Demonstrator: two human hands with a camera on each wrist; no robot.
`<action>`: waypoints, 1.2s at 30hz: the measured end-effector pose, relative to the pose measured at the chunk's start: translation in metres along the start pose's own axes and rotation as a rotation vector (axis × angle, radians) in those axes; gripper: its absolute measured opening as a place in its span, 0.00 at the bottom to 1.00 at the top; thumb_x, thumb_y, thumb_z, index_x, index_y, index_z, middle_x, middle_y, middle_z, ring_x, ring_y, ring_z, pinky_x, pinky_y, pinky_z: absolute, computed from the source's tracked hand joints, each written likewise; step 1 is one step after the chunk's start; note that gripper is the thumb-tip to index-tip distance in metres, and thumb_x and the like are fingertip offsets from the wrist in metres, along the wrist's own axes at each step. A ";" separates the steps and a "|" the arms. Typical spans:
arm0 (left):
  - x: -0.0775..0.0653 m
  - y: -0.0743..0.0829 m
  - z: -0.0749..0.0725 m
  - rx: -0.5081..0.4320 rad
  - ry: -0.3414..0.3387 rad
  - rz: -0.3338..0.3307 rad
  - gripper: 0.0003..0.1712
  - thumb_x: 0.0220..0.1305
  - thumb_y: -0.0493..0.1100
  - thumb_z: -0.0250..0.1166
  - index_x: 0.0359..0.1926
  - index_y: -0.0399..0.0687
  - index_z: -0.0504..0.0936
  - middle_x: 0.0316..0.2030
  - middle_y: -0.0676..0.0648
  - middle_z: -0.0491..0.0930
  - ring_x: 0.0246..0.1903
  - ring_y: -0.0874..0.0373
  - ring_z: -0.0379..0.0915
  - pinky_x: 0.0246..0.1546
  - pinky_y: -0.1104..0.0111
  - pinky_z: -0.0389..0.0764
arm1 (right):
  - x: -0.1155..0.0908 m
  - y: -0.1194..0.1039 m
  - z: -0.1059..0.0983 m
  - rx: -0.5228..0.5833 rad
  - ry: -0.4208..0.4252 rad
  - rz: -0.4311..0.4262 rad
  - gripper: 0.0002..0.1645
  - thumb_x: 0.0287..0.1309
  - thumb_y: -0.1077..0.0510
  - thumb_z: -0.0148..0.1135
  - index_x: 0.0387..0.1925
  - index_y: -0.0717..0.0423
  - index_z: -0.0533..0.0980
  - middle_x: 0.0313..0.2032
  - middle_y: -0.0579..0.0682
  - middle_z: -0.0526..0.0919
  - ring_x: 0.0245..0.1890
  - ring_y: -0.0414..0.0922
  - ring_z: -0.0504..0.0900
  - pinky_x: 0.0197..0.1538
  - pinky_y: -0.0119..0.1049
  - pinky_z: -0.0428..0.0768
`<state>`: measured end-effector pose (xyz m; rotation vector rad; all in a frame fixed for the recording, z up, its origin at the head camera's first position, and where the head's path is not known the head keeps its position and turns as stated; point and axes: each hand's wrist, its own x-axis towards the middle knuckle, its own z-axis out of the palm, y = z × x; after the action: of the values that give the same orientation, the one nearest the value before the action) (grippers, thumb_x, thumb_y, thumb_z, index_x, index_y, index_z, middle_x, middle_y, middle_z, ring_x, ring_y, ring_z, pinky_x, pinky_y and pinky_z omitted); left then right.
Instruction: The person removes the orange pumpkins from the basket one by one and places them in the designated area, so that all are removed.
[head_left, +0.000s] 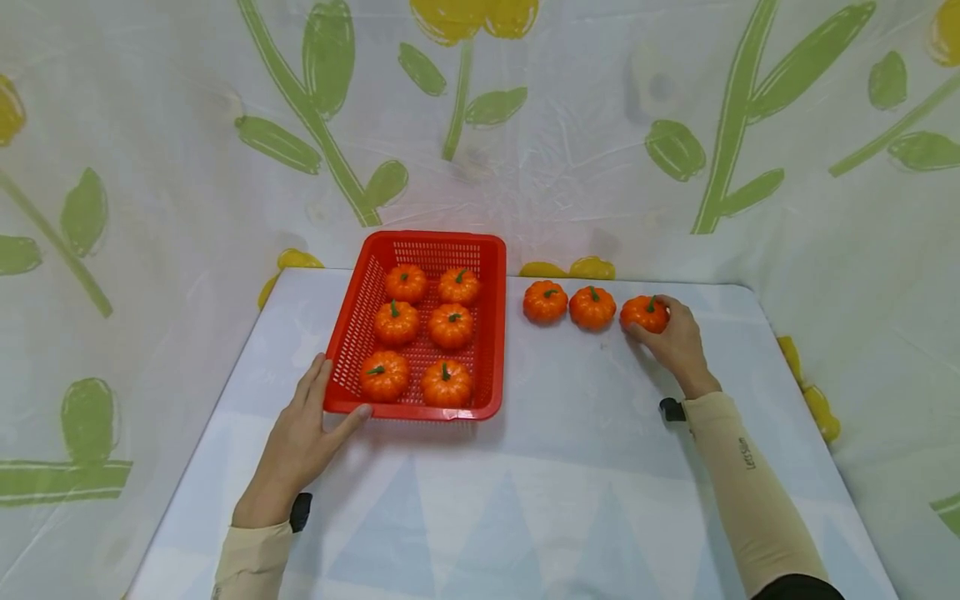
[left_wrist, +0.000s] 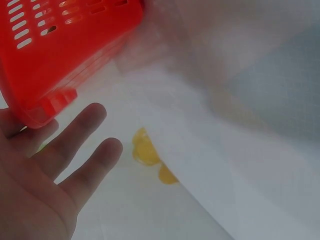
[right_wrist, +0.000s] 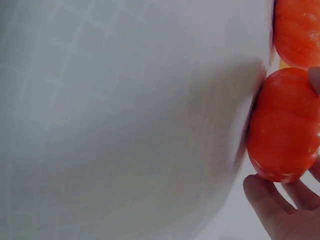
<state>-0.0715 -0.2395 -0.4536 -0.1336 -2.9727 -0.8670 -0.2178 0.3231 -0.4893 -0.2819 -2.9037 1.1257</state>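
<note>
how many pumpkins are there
9. The basket holds six pumpkins, in three rows of two. Two more pumpkins sit on the table right of it, and the ninth pumpkin, further right, is in the right hand. None seems hidden.

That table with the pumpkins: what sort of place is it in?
Probably a makeshift, screened-off work booth: flower-patterned sheeting rises behind and beside the pale table, where a red basket and orange pumpkins are set out.
</note>
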 end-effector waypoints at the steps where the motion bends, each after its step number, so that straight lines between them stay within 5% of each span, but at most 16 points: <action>1: 0.000 0.000 0.000 0.000 -0.001 -0.001 0.60 0.66 0.68 0.64 0.81 0.40 0.44 0.80 0.40 0.43 0.70 0.29 0.57 0.63 0.34 0.64 | 0.000 0.000 0.000 0.002 -0.004 0.006 0.52 0.63 0.45 0.69 0.76 0.65 0.54 0.70 0.71 0.60 0.66 0.66 0.63 0.70 0.63 0.63; 22: 0.000 0.001 -0.002 -0.004 0.002 0.003 0.60 0.65 0.68 0.64 0.80 0.39 0.45 0.79 0.39 0.45 0.70 0.30 0.56 0.64 0.36 0.64 | -0.004 -0.006 -0.004 0.011 0.038 0.019 0.55 0.62 0.40 0.67 0.77 0.62 0.53 0.73 0.70 0.55 0.69 0.67 0.59 0.71 0.63 0.59; 26: 0.000 0.000 -0.001 -0.007 0.000 0.005 0.60 0.66 0.68 0.64 0.81 0.39 0.45 0.80 0.40 0.44 0.70 0.29 0.57 0.63 0.35 0.64 | -0.006 -0.005 -0.006 0.023 0.131 -0.043 0.52 0.63 0.42 0.68 0.76 0.62 0.56 0.73 0.68 0.57 0.69 0.66 0.60 0.72 0.62 0.60; 32: 0.000 0.000 -0.001 -0.008 0.006 0.010 0.59 0.66 0.67 0.64 0.80 0.39 0.46 0.80 0.40 0.44 0.70 0.29 0.57 0.63 0.35 0.64 | -0.005 -0.010 -0.005 0.067 0.366 -0.250 0.42 0.61 0.52 0.72 0.71 0.60 0.64 0.69 0.61 0.66 0.69 0.58 0.64 0.73 0.53 0.62; 36: 0.000 0.001 -0.001 -0.008 0.004 0.009 0.59 0.66 0.67 0.64 0.80 0.39 0.45 0.80 0.40 0.44 0.70 0.30 0.56 0.64 0.35 0.64 | -0.005 -0.017 -0.005 0.084 0.425 -0.329 0.40 0.59 0.55 0.73 0.70 0.59 0.66 0.67 0.59 0.69 0.66 0.56 0.66 0.70 0.52 0.66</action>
<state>-0.0711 -0.2393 -0.4519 -0.1443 -2.9627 -0.8772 -0.2153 0.3129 -0.4743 -0.0296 -2.4124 0.9875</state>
